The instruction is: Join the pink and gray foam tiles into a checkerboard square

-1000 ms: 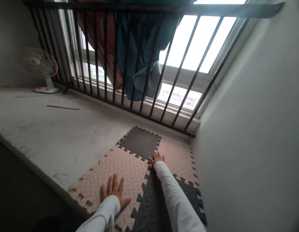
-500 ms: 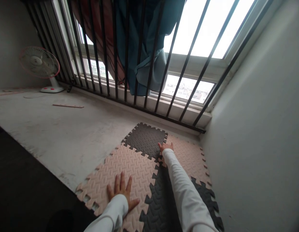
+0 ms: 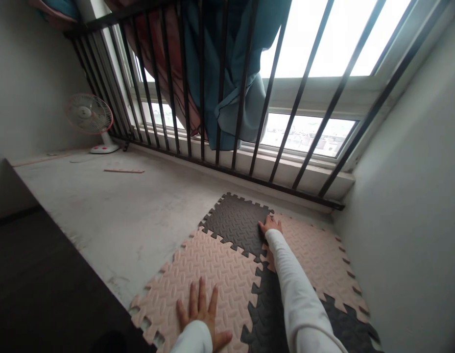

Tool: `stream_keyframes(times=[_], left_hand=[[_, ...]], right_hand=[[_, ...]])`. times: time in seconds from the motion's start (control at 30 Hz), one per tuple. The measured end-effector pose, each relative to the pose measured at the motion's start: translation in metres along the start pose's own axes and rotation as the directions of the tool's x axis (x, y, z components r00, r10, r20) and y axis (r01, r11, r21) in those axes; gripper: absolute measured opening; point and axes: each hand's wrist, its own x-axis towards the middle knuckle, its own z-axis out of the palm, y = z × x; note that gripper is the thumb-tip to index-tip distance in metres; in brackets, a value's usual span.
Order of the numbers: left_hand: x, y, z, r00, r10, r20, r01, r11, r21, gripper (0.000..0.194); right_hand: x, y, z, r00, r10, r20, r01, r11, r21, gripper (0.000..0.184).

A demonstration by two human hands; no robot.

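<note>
My left hand point(image 3: 201, 314) lies flat with spread fingers on the near pink foam floor tile point(image 3: 216, 257). Reaching farther forward, my right hand point(image 3: 271, 225) rests its fingertips, somewhat apart, on the seam between the far grey foam tile point(image 3: 234, 218) and the right-hand pink foam tile point(image 3: 311, 250). A dark foam tile point(image 3: 266, 299) lies beneath my right forearm, partly hidden by the sleeve. All the tiles have toothed puzzle edges and a raised pattern. The grey tile's near edge meets the near pink tile.
Dark metal railings point(image 3: 232, 169) run along the window side, with a blue and pink cloth point(image 3: 227, 98) behind them. A white wall point(image 3: 407, 220) bounds the right. At the far left stand a fan point(image 3: 89, 115) and a thin strip point(image 3: 123, 171). The ledge edge point(image 3: 83, 258) drops off left.
The view has shifted left, so everything sits farther right. My right hand's fingers have come down onto the tile seam from a more curled pose. My left hand stays flat on the pink tile.
</note>
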Motion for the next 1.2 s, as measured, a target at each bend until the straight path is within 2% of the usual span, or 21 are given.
stream_keyframes(times=[0.13, 0.27, 0.33, 0.4, 0.5, 0.57, 0.63, 0.7, 0.77, 0.87, 1.0, 1.07, 1.13, 1.2], left_hand=[[0.006, -0.008, 0.009, 0.997, 0.073, 0.007, -0.073, 0.996, -0.047, 0.091], [0.003, -0.004, 0.006, 0.999, 0.018, -0.036, -0.018, 1.0, -0.002, 0.093], [0.0, 0.0, 0.004, 0.998, 0.01, -0.064, -0.009, 1.0, 0.006, 0.084], [-0.002, 0.001, 0.002, 0.997, 0.011, -0.08, -0.011, 1.0, 0.0, 0.067], [-0.002, 0.001, 0.003, 0.996, -0.008, -0.093, 0.006, 1.0, -0.029, 0.05], [-0.001, 0.001, 0.003, 0.996, -0.008, -0.092, 0.005, 0.999, -0.037, 0.051], [0.001, 0.0, 0.004, 0.997, 0.007, -0.08, -0.009, 1.0, -0.025, 0.064], [0.004, 0.0, 0.006, 0.998, 0.014, -0.057, -0.015, 1.0, -0.011, 0.082], [0.007, -0.002, 0.011, 0.999, 0.008, -0.041, -0.008, 1.0, -0.003, 0.092], [0.011, -0.003, 0.019, 0.998, 0.024, -0.064, -0.024, 1.0, -0.002, 0.094], [0.008, 0.002, 0.016, 0.993, -0.005, -0.117, 0.006, 1.0, 0.01, 0.09], [0.003, 0.007, 0.008, 0.993, -0.033, -0.114, 0.037, 0.999, 0.028, 0.088], [-0.003, 0.012, -0.004, 0.995, -0.048, -0.086, 0.052, 0.998, 0.043, 0.087], [-0.009, 0.015, -0.017, 0.998, -0.062, -0.034, 0.064, 0.997, 0.053, 0.086]], right_hand=[[0.011, -0.01, -0.006, 0.999, 0.044, -0.006, -0.044, 0.999, 0.007, 0.063], [0.024, -0.011, 0.004, 0.991, 0.117, -0.062, -0.112, 0.99, 0.08, 0.071], [0.031, -0.005, 0.015, 0.992, 0.12, -0.027, -0.117, 0.989, 0.088, 0.075], [0.038, 0.0, 0.023, 0.994, 0.106, -0.014, -0.105, 0.991, 0.087, 0.076], [0.05, 0.005, 0.017, 0.996, 0.083, 0.03, -0.086, 0.99, 0.111, 0.07], [0.053, 0.006, 0.007, 0.992, 0.095, 0.085, -0.107, 0.984, 0.141, 0.067], [0.049, 0.006, 0.002, 0.991, 0.114, 0.073, -0.124, 0.981, 0.148, 0.068], [0.039, 0.007, 0.003, 0.993, 0.114, 0.029, -0.116, 0.986, 0.122, 0.07], [0.025, 0.009, 0.004, 0.995, 0.081, 0.055, -0.086, 0.992, 0.088, 0.07], [0.005, 0.014, -0.006, 0.991, 0.047, 0.126, -0.057, 0.995, 0.077, 0.064], [-0.037, 0.025, -0.025, 0.999, -0.022, 0.036, 0.022, 1.0, 0.003, 0.055], [-0.071, 0.034, -0.019, 0.99, -0.11, 0.094, 0.114, 0.993, -0.041, 0.05], [-0.108, 0.043, -0.003, 0.955, -0.176, 0.239, 0.194, 0.98, -0.054, 0.047], [-0.139, 0.051, 0.012, 0.938, -0.225, 0.264, 0.25, 0.966, -0.063, 0.053]])
